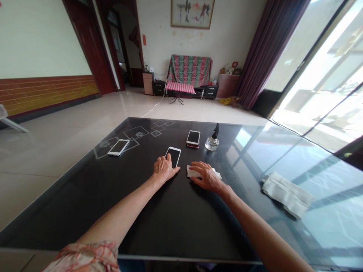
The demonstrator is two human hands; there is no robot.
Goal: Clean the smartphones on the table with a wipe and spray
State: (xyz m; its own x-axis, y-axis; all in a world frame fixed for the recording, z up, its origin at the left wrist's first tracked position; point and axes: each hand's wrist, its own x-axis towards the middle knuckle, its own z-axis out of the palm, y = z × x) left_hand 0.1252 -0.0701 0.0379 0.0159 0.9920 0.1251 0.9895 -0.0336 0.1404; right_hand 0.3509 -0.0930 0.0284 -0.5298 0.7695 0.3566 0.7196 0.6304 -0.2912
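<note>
A white smartphone [175, 156] with a dark screen lies face up on the black table. My left hand [163, 168] grips its near end, the index finger on the glass and the thumb by the right edge. To the right, my right hand [206, 176] rests with fingers stretched out over a white tissue [193, 172], covering much of it. Just beyond sits a stack of phones [193, 138], the top one white. Beside the stack stands a clear spray bottle [212, 143] with a black nozzle. Another white phone [118, 147] lies further left.
A folded grey-white cloth [287, 193] is on the right of the glossy table [170, 226]. Past the far edge are a tiled floor, a small pink-striped stand [180, 87] and a cloth-covered object [190, 70]. A bright glass door [323, 75] is at the right.
</note>
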